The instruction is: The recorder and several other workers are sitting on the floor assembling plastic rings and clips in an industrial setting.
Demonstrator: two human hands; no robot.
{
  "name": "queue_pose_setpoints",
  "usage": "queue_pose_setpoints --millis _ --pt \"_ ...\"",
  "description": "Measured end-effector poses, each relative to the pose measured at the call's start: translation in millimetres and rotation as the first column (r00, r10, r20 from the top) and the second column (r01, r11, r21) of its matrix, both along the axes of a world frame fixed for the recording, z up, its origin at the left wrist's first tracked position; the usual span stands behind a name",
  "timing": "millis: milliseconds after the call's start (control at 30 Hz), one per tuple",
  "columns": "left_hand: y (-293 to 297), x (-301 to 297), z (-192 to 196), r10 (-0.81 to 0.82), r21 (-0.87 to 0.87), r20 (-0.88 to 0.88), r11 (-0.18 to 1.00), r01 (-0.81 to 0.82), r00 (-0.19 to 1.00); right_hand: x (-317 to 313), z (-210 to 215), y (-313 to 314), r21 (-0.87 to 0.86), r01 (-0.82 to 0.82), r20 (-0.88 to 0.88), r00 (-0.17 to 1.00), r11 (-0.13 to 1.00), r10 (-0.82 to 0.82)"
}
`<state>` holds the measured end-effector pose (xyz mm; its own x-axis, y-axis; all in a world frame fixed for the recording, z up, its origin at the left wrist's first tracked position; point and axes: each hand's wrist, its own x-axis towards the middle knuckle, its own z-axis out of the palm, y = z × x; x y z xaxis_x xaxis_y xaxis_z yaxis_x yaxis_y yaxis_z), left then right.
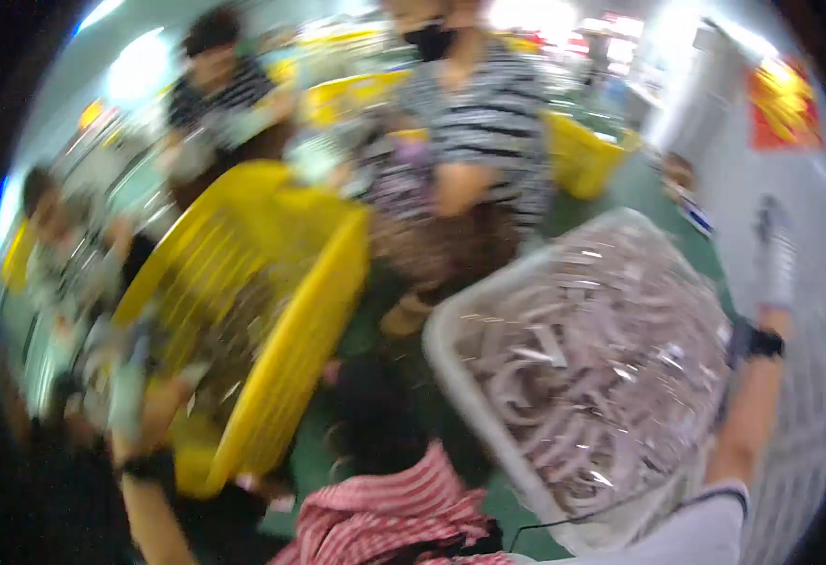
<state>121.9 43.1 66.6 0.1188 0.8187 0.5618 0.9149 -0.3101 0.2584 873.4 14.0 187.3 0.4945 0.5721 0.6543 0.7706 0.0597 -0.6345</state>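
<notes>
Together, one white tub heaped with pale strips, right of centre, and one tilted yellow basket, left of centre, dominate a crowded green floor. The strips, glossy and curled, look soft and probably slippery, light singly but heavy by the tubful; loose handfuls from the top suit them, while the tub is best taken by its thick rim. The basket appears stiff, its edge the likeliest hold. The left hand is at the basket's lower left; the right hand extends past the tub at far right. Blur hides both sets of fingers, so their grip cannot be told. Counted: three co-workers from left to top centre, two dark wristbands, one red poster at upper right; the strips defy counting.
</notes>
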Motion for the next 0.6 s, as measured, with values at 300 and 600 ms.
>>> queue_pose_setpoints --millis 300,600 --pt "4 -106 -27 -0.066 -0.161 0.058 0.984 0.074 0.996 -417 -12 85 0.377 -0.911 -0.412 0.0 0.171 0.911" --pt "-8 -112 -39 0.226 -0.307 0.933 0.907 0.288 0.282 -676 -83 238 0.692 -0.674 -0.718 -0.679 -0.259 -0.152"
